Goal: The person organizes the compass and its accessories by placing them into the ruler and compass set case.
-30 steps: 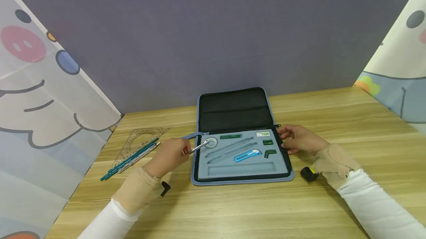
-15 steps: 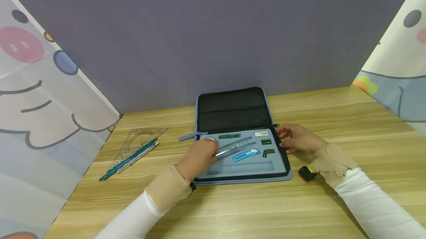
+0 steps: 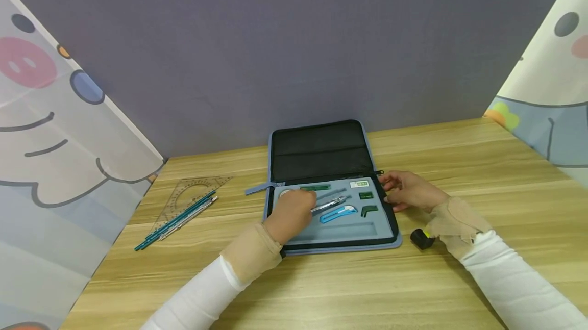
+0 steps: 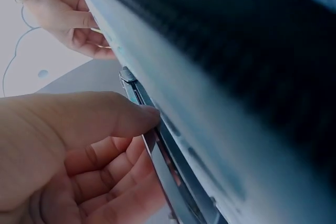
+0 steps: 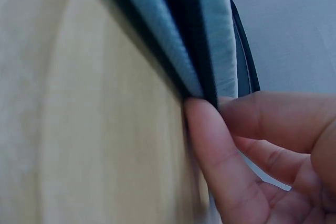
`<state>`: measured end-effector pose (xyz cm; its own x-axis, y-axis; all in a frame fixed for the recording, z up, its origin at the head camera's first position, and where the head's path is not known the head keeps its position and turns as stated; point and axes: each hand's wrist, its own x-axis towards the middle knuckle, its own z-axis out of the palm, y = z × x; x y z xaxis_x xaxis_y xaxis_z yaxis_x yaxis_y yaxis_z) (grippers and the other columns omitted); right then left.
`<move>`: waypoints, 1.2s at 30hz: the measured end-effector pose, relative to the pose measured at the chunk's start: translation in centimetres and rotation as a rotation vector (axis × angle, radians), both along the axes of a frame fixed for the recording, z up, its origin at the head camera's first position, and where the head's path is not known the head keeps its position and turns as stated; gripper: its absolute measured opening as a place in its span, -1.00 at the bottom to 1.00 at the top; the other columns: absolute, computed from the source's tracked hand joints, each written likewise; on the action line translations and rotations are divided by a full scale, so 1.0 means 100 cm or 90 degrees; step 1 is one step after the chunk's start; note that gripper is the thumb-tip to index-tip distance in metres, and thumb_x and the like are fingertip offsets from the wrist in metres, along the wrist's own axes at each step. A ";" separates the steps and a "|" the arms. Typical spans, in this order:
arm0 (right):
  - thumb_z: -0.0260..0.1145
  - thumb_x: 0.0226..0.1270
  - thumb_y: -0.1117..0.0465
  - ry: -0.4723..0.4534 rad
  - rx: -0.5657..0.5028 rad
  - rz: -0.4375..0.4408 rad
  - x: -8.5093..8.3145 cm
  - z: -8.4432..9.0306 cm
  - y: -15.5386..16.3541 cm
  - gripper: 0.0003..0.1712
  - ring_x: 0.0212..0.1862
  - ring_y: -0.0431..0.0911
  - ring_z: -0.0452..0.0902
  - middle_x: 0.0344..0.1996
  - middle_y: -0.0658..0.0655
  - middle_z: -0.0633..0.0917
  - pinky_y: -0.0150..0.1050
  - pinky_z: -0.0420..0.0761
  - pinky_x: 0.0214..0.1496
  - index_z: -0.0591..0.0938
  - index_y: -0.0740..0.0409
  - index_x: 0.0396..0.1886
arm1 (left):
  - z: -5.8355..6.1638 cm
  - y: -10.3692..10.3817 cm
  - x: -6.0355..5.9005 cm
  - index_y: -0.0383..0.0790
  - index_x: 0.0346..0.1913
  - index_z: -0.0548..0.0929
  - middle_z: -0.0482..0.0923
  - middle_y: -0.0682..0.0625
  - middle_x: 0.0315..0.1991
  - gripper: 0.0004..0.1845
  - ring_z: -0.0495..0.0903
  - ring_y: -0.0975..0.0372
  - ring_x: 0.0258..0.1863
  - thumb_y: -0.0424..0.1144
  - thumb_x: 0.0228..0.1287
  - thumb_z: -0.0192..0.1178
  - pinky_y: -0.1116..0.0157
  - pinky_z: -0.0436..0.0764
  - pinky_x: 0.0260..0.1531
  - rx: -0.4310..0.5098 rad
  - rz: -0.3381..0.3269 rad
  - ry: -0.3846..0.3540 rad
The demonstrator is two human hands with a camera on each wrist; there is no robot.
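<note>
My left hand (image 3: 292, 215) pinches a silver drawing compass (image 3: 329, 203) over the grey foam insert (image 3: 340, 234) of an open zip case (image 3: 321, 156). Thumb and fingers lie on either side of its metal legs in the left wrist view, where the compass (image 4: 167, 177) is close against the foam. The case's right edge is pinched by my right hand (image 3: 411, 189); the right wrist view shows thumb and finger on the zip border (image 5: 197, 51). Around the compass, the foam holds a blue utility knife (image 3: 338, 213), a white eraser (image 3: 359, 184) and small green pieces (image 3: 365, 195).
Left of the case, a clear set square (image 3: 193, 195) lies on the wooden table (image 3: 349, 289), with teal pencils (image 3: 176, 220) and a whitish pen-like stick (image 3: 190, 218) across it. A blue strap (image 3: 260, 188) extends from the case. A grey wall (image 3: 294, 49) stands behind.
My left hand has carried the compass rightward from the case's left edge to over the middle of the foam and lowered it towards the slots. My right hand has stayed at the case edge.
</note>
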<state>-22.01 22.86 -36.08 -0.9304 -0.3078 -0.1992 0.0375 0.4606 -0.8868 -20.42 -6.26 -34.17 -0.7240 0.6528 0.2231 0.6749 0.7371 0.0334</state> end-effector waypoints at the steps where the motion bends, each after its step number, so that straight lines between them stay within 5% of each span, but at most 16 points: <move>1: 0.18 0.19 0.44 0.000 0.000 0.000 0.000 0.000 0.000 -0.42 -0.31 -0.08 0.48 -0.12 0.31 0.39 -0.23 0.64 -0.36 0.26 0.49 0.21 | 0.000 0.001 0.000 -0.20 -0.58 0.54 0.48 0.02 -0.67 -0.80 0.35 0.32 -0.71 -0.55 -0.02 0.24 0.38 0.34 -0.73 -0.011 0.006 0.006; 6: 0.19 0.20 0.44 -0.001 0.003 0.000 -0.001 -0.001 0.000 -0.42 -0.31 -0.08 0.48 -0.12 0.32 0.40 -0.22 0.64 -0.36 0.26 0.49 0.21 | -0.002 0.004 0.000 -0.23 -0.50 0.60 0.58 -0.03 -0.58 -0.90 0.57 0.20 -0.61 -0.46 0.01 0.29 0.31 0.47 -0.68 -0.058 0.022 0.035; 17: 0.20 0.19 0.44 0.002 0.002 -0.002 0.000 0.000 0.000 -0.41 -0.30 -0.08 0.49 -0.12 0.32 0.40 -0.21 0.64 -0.36 0.26 0.49 0.21 | -0.001 0.009 0.002 -0.22 -0.49 0.60 0.59 -0.03 -0.55 -0.90 0.59 0.18 -0.59 -0.47 0.05 0.25 0.28 0.48 -0.73 -0.070 0.041 0.065; 36: 0.19 0.19 0.45 0.004 0.005 0.000 0.000 0.000 0.000 -0.42 -0.32 -0.09 0.49 -0.13 0.31 0.40 -0.22 0.64 -0.37 0.26 0.49 0.20 | -0.001 0.014 0.003 -0.26 -0.44 0.63 0.57 -0.07 -0.54 -0.88 0.60 0.17 -0.54 -0.51 0.15 0.20 0.33 0.51 -0.70 -0.069 0.038 0.031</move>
